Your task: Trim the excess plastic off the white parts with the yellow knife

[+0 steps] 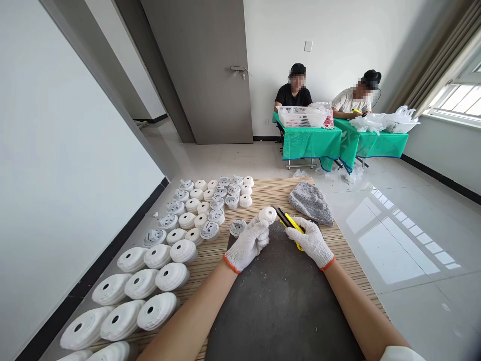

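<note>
Both my hands wear white knit gloves with orange cuffs and are raised over the far part of a dark mat (281, 301). My left hand (251, 243) is closed around a small white round part (267, 214) with a hole in its middle. A yellow and black utility knife (292, 221) is gripped in my right hand (308, 239), its dark tip close to the white part's edge; whether they touch I cannot tell. Just left of my left hand, a white round part with a grey patterned face (238, 228) sits at the mat's corner.
Rows of white round parts (172, 277) cover the left of the striped table (268, 188). A grey cloth (311, 202) lies at its far right. Beyond, two people sit at green-covered tables (311, 143) with a white basket (300, 118) and plastic bags.
</note>
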The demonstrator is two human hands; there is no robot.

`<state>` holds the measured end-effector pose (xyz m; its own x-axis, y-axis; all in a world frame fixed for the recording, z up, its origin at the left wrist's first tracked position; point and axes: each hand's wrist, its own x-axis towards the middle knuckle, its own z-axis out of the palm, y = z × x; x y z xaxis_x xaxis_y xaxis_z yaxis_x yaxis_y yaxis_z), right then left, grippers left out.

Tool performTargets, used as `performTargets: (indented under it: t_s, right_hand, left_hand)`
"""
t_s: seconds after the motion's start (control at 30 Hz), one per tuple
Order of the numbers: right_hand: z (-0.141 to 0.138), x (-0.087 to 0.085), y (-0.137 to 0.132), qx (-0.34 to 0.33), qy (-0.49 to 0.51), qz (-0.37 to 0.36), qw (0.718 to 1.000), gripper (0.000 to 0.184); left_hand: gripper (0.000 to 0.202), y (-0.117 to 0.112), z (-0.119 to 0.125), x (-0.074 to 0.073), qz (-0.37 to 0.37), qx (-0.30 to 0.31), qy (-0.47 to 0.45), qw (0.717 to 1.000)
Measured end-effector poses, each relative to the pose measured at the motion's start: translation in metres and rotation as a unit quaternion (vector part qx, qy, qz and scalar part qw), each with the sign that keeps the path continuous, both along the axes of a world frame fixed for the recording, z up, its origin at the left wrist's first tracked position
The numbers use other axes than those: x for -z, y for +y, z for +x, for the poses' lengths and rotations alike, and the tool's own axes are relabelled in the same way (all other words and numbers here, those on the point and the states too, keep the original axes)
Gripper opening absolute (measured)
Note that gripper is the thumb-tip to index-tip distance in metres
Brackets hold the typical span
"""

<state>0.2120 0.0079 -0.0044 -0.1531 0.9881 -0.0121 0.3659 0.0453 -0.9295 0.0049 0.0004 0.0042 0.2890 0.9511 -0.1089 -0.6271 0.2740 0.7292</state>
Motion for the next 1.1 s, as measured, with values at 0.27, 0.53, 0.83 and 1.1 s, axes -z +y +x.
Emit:
performTargets:
  t_s: [0.27, 0.53, 0.83, 1.1]
  right_hand:
    - [0.0, 0.0, 0.0, -0.011, 0.01, 0.006, 1.0, 0.045]
    - [-0.001, -0.016, -0.004, -0.018, -0.007, 0.029, 0.999, 0.031]
    - [-0.002, -0.017, -0.005, -0.024, -0.002, 0.034, 0.999, 0.033]
    - [-0.001, -0.016, -0.006, -0.042, -0.019, 0.029, 0.999, 0.034]
  left_hand:
    - [0.04, 0.0, -0.001, 0.001, -0.004, 0.005, -0.003, 1.0]
    - [0.046, 0.002, -0.003, 0.005, -0.046, 0.003, -0.017, 0.999]
    - [0.044, 0.008, -0.002, 0.009, -0.083, -0.023, -0.044, 0.995]
    - [0.039, 0.009, 0.0, 0.004, -0.112, -0.025, -0.065, 0.991]
